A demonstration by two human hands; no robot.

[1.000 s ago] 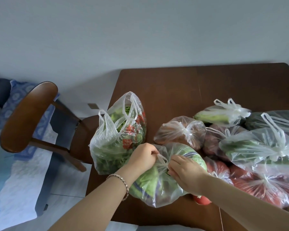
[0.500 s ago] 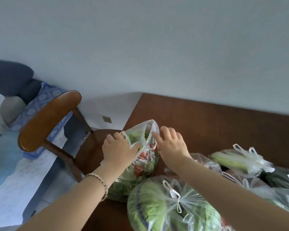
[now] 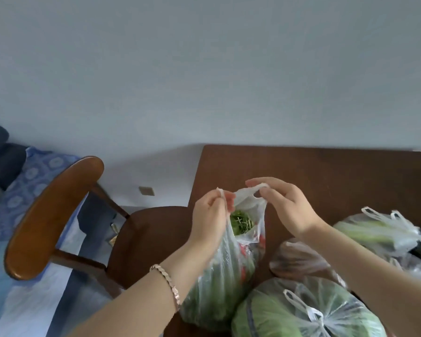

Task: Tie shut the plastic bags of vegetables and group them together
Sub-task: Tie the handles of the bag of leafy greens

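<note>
Working over the brown table [image 3: 326,171], with a wooden chair [image 3: 58,215] standing just off its left edge. Holding the untied bag of greens [image 3: 224,276] upright near that edge, mouth gaping, just beside the tied bags [image 3: 309,310]. Pinching one handle with the left hand [image 3: 209,215], fingers curled; pinching the other with the right hand [image 3: 287,205]. Wearing a bracelet [image 3: 168,280] on the left wrist.
</note>
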